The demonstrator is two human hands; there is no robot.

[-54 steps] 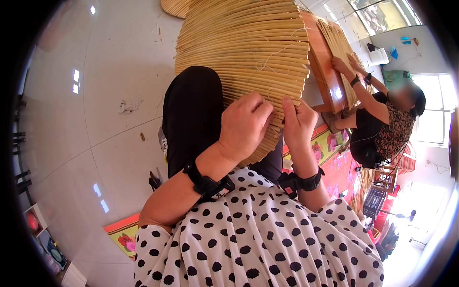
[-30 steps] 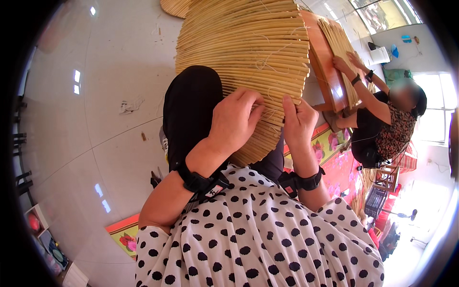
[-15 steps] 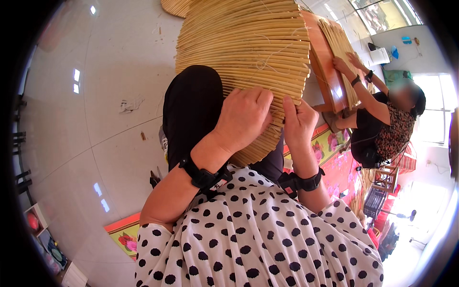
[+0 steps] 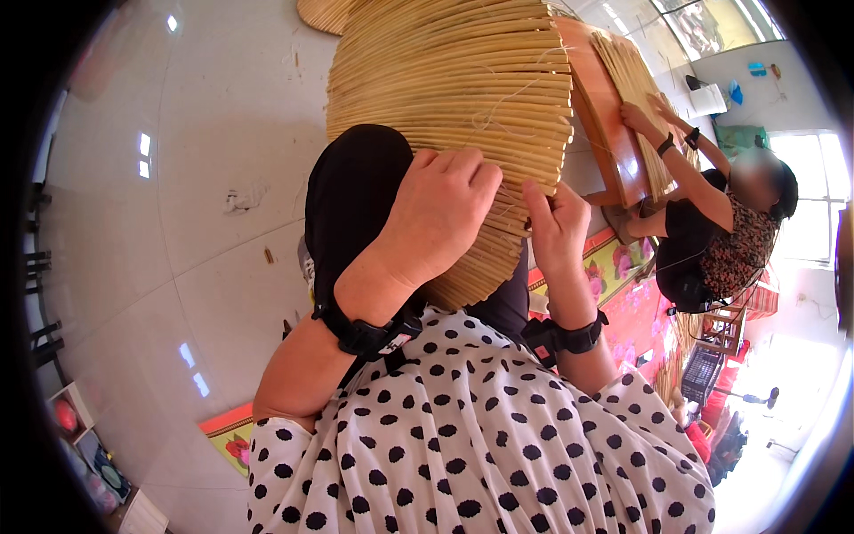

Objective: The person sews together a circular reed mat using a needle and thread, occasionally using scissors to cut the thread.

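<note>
A curved mat of thin bamboo-like sticks [image 4: 445, 71] rests across my dark-clad knees, with pale loose threads [image 4: 498, 102] on it. Over its lower part is my left hand [image 4: 440, 205], fingers curled in; whatever they hold is hidden under them. My right hand [image 4: 556, 227] pinches the mat's right edge just beside it, thumb on the sticks. Both wrists wear black strapped devices [image 4: 360, 334].
A wooden bench [image 4: 596, 80] at right bears more sticks [image 4: 627, 71], handled by another person [image 4: 721, 231] sitting beside it. A floral mat [image 4: 623, 329] lies below them. Another stick mat [image 4: 316, 13] is at the top; a dark crate [image 4: 698, 378] stands right.
My left hand shifts back and forth over the mat and now sits a little higher, fingers more curled. My right hand stays on the edge. The other person's arms shift slightly.
</note>
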